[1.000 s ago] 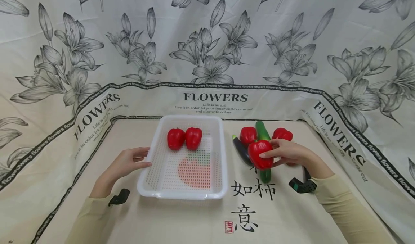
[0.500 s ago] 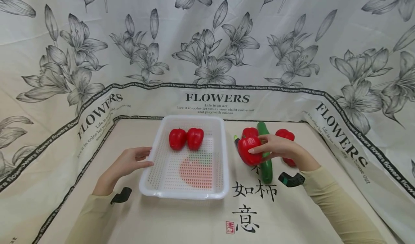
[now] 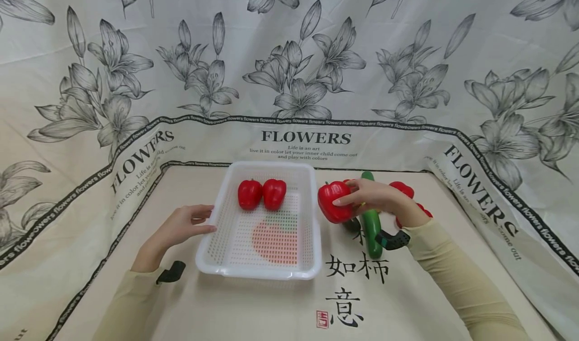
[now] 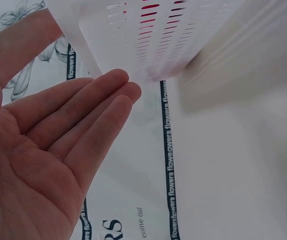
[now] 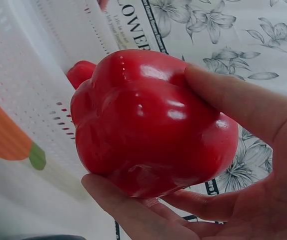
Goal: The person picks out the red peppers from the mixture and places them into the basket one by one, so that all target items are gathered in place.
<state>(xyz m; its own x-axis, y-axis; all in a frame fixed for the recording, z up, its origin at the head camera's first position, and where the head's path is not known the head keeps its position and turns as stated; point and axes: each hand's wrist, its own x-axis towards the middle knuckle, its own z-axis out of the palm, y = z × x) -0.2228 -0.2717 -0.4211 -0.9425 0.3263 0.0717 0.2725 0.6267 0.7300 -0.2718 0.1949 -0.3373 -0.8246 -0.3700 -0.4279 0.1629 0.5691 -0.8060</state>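
Note:
My right hand (image 3: pixel 373 194) grips a red bell pepper (image 3: pixel 333 201) just beyond the right rim of a white plastic basket (image 3: pixel 205 260). In the right wrist view the thumb lies on one side of the bell pepper (image 5: pixel 153 120) and the fingers on the other. Two more red bell peppers (image 3: pixel 250 194) lie side by side inside the basket. At the basket's left wall is my left hand (image 3: pixel 183 228), fingers extended and holding nothing. The left wrist view shows its palm (image 4: pixel 28 165) and straight fingers close against the basket wall (image 4: pixel 148 40); firm contact is unclear.
A green cucumber (image 3: pixel 372 230) lies right of the basket. An eggplant (image 3: pixel 352 225) is mostly hidden by the held pepper. Red peppers (image 3: pixel 401 188) sit farther right, partly behind my right arm. A flower-print cloth (image 3: pixel 289 69) rises behind the table.
My right hand has carried the red bell pepper left, from over the cucumber toward the basket's right rim. The left hand stays at the basket's left side. The head view has shifted slightly.

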